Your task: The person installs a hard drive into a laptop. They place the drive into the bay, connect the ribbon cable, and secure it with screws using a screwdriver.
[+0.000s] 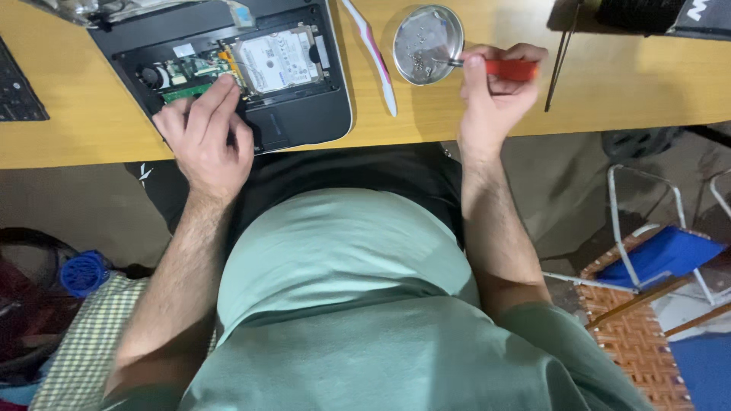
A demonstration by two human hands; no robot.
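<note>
Your right hand [499,76] is mostly hiding the red-handled screwdriver [510,69] it's gripping, metal tip poking into the round shiny metal dish [415,23] holding tiny, hard-to-see screws. Your left hand [205,133] is resting open, fingers spread, on the opened black laptop [304,114], cut off up top, on the wooden bench [76,137].

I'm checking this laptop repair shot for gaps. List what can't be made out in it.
- Head view: the screwdriver handle is mostly wrapped by the right hand; its tip is too small to read.
- The contents of the metal dish are tiny specks, too small to count.
- The laptop is cut off by the top edge.
- The left hand covers part of the open bay.
- The black items top right are cut off by the edge.
</note>
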